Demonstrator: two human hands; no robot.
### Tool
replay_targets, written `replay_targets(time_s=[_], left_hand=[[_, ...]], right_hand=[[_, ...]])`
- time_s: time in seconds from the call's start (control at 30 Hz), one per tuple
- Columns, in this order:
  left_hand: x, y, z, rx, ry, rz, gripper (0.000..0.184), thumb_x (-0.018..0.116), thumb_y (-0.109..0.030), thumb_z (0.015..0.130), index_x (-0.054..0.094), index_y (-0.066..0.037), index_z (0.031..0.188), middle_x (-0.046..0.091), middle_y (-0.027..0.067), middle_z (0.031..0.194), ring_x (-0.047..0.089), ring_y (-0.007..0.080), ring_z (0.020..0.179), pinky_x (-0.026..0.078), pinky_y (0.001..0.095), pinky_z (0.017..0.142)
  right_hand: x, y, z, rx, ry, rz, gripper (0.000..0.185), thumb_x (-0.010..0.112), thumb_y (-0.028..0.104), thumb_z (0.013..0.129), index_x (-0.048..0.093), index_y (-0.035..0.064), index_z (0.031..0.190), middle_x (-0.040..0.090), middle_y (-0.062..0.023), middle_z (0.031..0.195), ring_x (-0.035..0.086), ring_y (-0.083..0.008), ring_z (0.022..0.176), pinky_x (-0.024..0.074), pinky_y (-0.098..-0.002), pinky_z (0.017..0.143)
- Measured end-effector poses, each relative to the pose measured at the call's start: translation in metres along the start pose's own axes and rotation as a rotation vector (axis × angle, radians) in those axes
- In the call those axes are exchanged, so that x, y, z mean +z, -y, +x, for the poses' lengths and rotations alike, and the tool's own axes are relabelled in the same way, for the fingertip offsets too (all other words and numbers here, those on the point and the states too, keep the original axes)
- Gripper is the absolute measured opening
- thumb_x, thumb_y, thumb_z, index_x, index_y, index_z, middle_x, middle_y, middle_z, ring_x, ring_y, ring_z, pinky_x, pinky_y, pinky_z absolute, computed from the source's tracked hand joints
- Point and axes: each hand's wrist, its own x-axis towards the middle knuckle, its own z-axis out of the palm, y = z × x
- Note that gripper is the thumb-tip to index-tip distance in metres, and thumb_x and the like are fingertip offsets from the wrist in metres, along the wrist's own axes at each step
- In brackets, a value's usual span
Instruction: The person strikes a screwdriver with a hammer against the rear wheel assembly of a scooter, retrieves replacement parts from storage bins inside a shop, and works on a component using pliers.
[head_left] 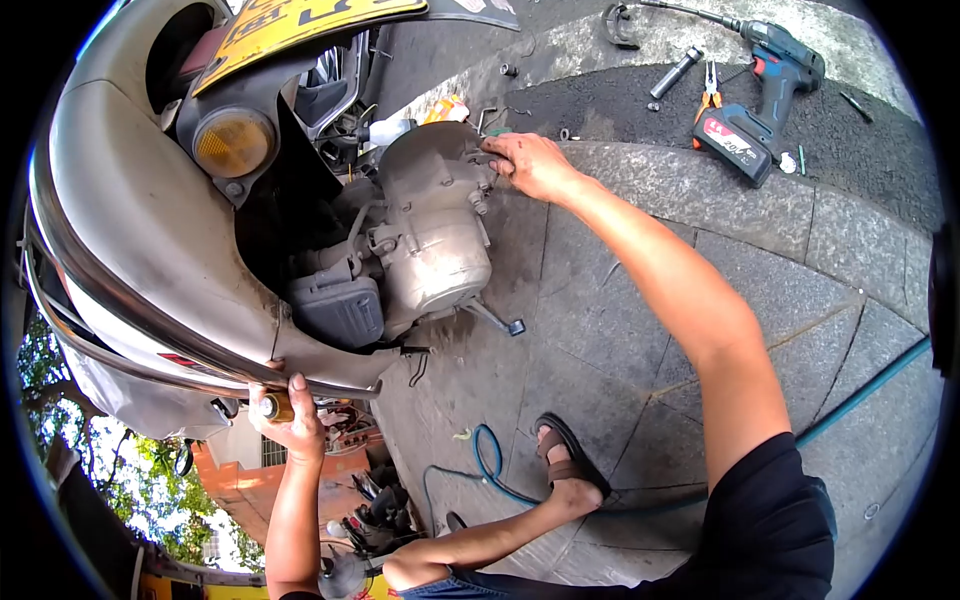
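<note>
At the far left, the scooter's body panel [150, 215] curves down to a chrome rail [130, 295], where the left hand [290, 425] closes around an amber-ended handle [277, 405], thumb against the rail. The engine [440, 265] sits between the two hands, which are well apart; the panel's edge crowds its left side, and a foot lever [500, 322] juts from its lower right. A blue hose [490, 455] loops below. The right hand [535, 165] has its fingers curled at the engine's upper-right edge; whether they grip anything, I cannot tell. Rightward, open paving [610, 310] runs to the kerb [700, 185], beyond which lie pliers [711, 95] and a cordless drill [783, 75].
</note>
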Motion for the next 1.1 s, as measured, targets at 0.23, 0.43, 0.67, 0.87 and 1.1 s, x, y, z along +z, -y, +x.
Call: replay_targets(time_s=[0.23,0.43,0.67,0.87,1.1], left_hand=[[0.002,0.003,-0.002,-0.031,-0.035,-0.032,0.027,0.064,-0.016,0.081,0.061,0.005,0.098,0.062,0.0116,0.084,0.057,0.021,0.074,0.045,0.0315,0.072],[0.002,-0.003,0.001,0.018,-0.031,-0.014,0.028,0.064,-0.017,0.081,0.061,0.005,0.098,0.061,0.0111,0.084,0.055,0.0202,0.073,0.045,0.0308,0.072],[0.005,-0.003,0.001,0.043,-0.052,-0.011,0.029,0.065,-0.019,0.082,0.061,0.004,0.099,0.061,0.0106,0.083,0.055,0.0197,0.073,0.044,0.0306,0.072],[0.001,-0.004,-0.001,-0.011,-0.003,-0.016,0.029,0.064,-0.018,0.083,0.06,0.004,0.101,0.061,0.0104,0.089,0.054,0.0189,0.079,0.043,0.0307,0.077],[0.0,0.002,0.002,0.088,-0.034,-0.016,0.026,0.066,-0.013,0.08,0.06,0.005,0.098,0.063,0.0118,0.084,0.058,0.0221,0.072,0.046,0.0318,0.074]], right_hand=[[-0.006,0.014,-0.004,0.016,-0.022,0.005,0.031,0.055,0.014,0.086,0.061,0.0054,0.115,0.064,-0.014,0.111,0.06,-0.0368,0.102,0.0481,-0.0447,0.083],[-0.006,0.008,0.004,-0.067,-0.114,-0.077,0.029,0.054,0.009,0.081,0.064,0.0102,0.109,0.066,-0.0162,0.096,0.063,-0.0373,0.091,0.0488,-0.0484,0.075],[-0.017,0.016,0.005,-0.059,-0.056,-0.184,0.029,0.053,0.009,0.08,0.065,0.0092,0.107,0.067,-0.0154,0.091,0.063,-0.0371,0.087,0.0492,-0.0484,0.073],[-0.021,0.017,0.01,-0.23,-0.14,-0.291,0.022,0.056,0.014,0.081,0.066,0.008,0.099,0.065,-0.0139,0.085,0.063,-0.0359,0.082,0.0503,-0.0469,0.071],[-0.025,0.01,0.01,-0.218,-0.038,-0.127,0.024,0.058,0.019,0.087,0.061,0.0026,0.103,0.061,-0.0122,0.093,0.058,-0.0344,0.092,0.0471,-0.0443,0.076]])
